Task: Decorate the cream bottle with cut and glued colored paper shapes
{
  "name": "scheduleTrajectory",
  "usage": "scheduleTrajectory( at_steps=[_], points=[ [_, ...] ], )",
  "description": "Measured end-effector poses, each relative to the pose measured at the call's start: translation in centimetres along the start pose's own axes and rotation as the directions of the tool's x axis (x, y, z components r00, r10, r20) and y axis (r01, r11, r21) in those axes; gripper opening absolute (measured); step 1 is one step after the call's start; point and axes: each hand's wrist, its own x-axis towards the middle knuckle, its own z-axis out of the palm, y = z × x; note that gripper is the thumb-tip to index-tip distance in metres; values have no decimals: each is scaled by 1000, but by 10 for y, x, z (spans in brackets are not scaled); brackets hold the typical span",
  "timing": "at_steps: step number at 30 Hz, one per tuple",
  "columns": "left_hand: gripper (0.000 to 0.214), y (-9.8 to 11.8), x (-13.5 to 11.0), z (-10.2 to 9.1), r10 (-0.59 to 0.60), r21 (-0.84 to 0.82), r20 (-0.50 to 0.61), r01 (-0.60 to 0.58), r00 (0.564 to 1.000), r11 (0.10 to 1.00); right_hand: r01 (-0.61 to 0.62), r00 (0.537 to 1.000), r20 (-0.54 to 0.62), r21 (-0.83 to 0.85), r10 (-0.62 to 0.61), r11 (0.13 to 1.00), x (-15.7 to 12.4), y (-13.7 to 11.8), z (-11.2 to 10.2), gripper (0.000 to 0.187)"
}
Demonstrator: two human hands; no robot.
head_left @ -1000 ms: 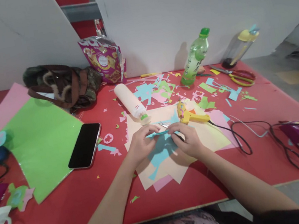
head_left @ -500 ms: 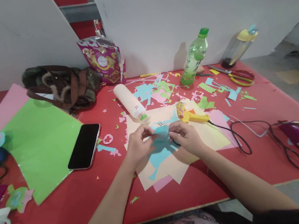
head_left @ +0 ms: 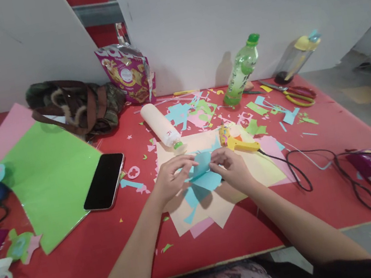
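Observation:
A folded piece of light blue paper (head_left: 208, 181) is between my hands, its two flaps spread apart. My right hand (head_left: 230, 165) pinches its right edge between thumb and fingers. My left hand (head_left: 173, 178) is at the left side, fingers stretched out and thumb apart, with the fingertips at the paper's edge. Whether they press on it I cannot make out. Below lie cream paper sheets (head_left: 180, 221) and another blue paper scrap (head_left: 191, 202). A yellow glue gun (head_left: 244, 144) rests just beyond my right hand.
A white bottle (head_left: 159, 122) lies behind my left hand. Left are a phone (head_left: 104, 182) and a green sheet (head_left: 49, 182). At the back stand a snack bag (head_left: 127, 75) and a green bottle (head_left: 241, 71). Scissors (head_left: 292, 91) lie right; the glue gun's cord (head_left: 336, 162) crosses the table.
The blue paper has opened from a small folded shape into two spread flaps. My left fingers have loosened and straightened; my right hand has stayed almost in place.

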Motion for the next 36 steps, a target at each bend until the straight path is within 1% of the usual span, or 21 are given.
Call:
scheduleTrajectory(
  at_steps=[2, 4, 5, 7, 8, 9, 10, 12, 13, 15, 17, 19, 23, 25, 26, 27, 28, 30, 32, 34, 36],
  points=[
    [20, -1, 0, 2, 53, 120, 3, -53, 999, 991, 5, 1000, 6, -16, -5, 1000, 0, 0, 0, 13],
    [17, -2, 0, 3, 114, 217, 70, -126, 991, 968, 16, 999, 32, -55, -15, 998, 1, -1, -1, 12],
    [17, -3, 0, 4, 126, 250, 101, -148, 987, 957, 27, 999, 50, -104, -22, 994, 2, -2, -2, 11],
    [19, -4, 0, 4, 133, 300, 118, -163, 984, 940, 57, 995, 96, -303, -29, 951, 2, -6, -4, 7],
    [20, -4, 0, 4, 138, 320, 105, -165, 985, 933, 70, 992, 125, -442, -17, 894, 2, -8, -5, 5],
    [20, -5, 0, 4, 146, 336, 85, -166, 986, 927, 80, 988, 155, -583, 14, 808, 2, -10, -5, 5],
    [20, -5, 0, 3, 153, 350, 69, -168, 986, 922, 89, 981, 184, -708, 62, 701, 1, -12, -5, 6],
    [22, -7, 1, 2, 148, 372, 61, -160, 987, 914, 114, 958, 228, -860, 174, 497, -2, -14, -4, 10],
    [24, -7, 1, 1, 134, 379, 68, -149, 989, 913, 135, 946, 243, -897, 215, 421, -4, -15, -2, 12],
    [26, -9, 2, -1, 91, 386, 74, -112, 993, 916, 183, 930, 271, -927, 247, 327, -6, -16, 1, 13],
    [30, -11, 3, -3, 37, 374, 49, -53, 998, 926, 211, 921, 286, -937, 264, 277, -8, -17, 3, 14],
    [34, -12, 4, -4, -6, 340, 10, 2, 1000, 940, 218, 910, 289, -943, 298, 251, -8, -20, 6, 20],
    [36, -14, 5, -4, -38, 226, -31, 44, 999, 973, 207, 899, 285, -945, 333, 251, -10, -24, 9, 26],
    [36, -15, 4, -2, -57, 161, -32, 62, 998, 985, 181, 911, 262, -948, 318, 261, -10, -24, 8, 25],
    [37, -16, 4, -1, -64, 129, -27, 67, 998, 989, 153, 924, 238, -947, 300, 282, -10, -24, 6, 25],
    [37, -17, 4, 0, -68, 102, -17, 70, 998, 992, 113, 939, 207, -939, 275, 324, -9, -24, 4, 24],
    [38, -17, 3, 2, -66, 84, -4, 66, 998, 994, 65, 955, 169, -920, 244, 386, -9, -25, 0, 23],
    [37, -18, 3, 5, -47, 88, 24, 45, 999, 995, -15, 979, 98, -840, 178, 543, -7, -26, -9, 19],
    [35, -19, 3, 8, -23, 135, 48, 16, 999, 991, -31, 994, 48, -733, 97, 680, -5, -28, -19, 17],
    [33, -19, 4, 11, 1, 185, 62, -13, 998, 983, -35, 999, -6, -635, 41, 771, -4, -29, -29, 18],
    [33, -18, 4, 13, 14, 214, 68, -29, 998, 977, -46, 999, -29, -553, 36, 832, -5, -27, -37, 20]
  ],
)
